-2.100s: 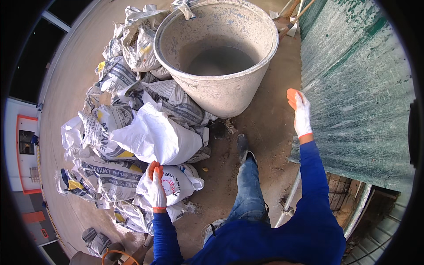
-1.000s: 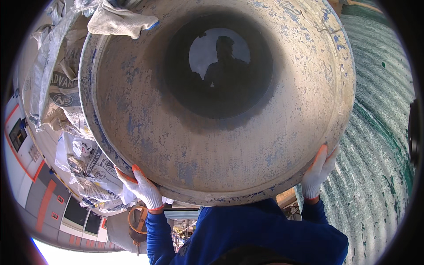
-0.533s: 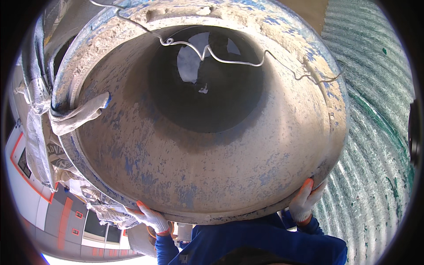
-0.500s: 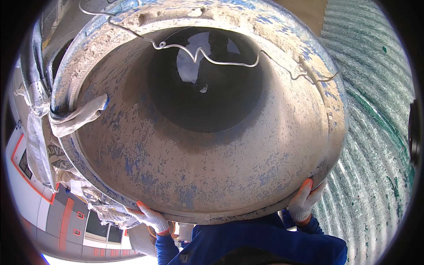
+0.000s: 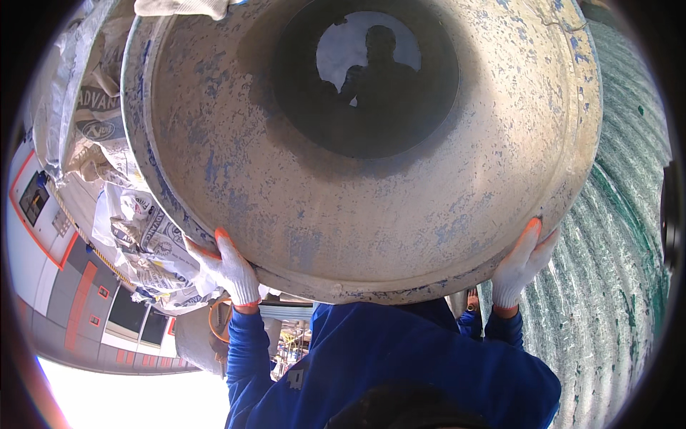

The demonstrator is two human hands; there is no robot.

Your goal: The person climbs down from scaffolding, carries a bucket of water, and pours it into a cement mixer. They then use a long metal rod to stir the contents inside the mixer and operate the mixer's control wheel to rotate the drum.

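Note:
A large round drum (image 5: pixel 400 236) fills the middle of the view, its wide mouth facing me. Flaking blue paint and dried grey cement cover its sloping inner wall. Dark water (image 5: pixel 364 132) lies deep inside and reflects the sky and a person's outline. My left hand (image 5: pixel 230 270), in a white glove with orange fingertips, grips the lower left rim, thumb on the inner side. Gloved alike, my right hand (image 5: pixel 522 266) holds the lower right rim the same way; the fingers behind the rim are partly hidden. A whitish work glove (image 5: pixel 182 6) hangs over the upper left rim.
Crumpled printed sacks (image 5: pixel 153 239) lie at the left, beside a rope (image 5: pixel 100 257). A wavy green-grey corrugated sheet (image 5: pixel 614 286) stands along the right. Grey and white building walls (image 5: pixel 86 300) with orange trim show at the lower left.
The drum and both gripping hands now sit higher in the view, and the drum's far rim has passed out of the picture. Most of the wire across its mouth is no longer visible.

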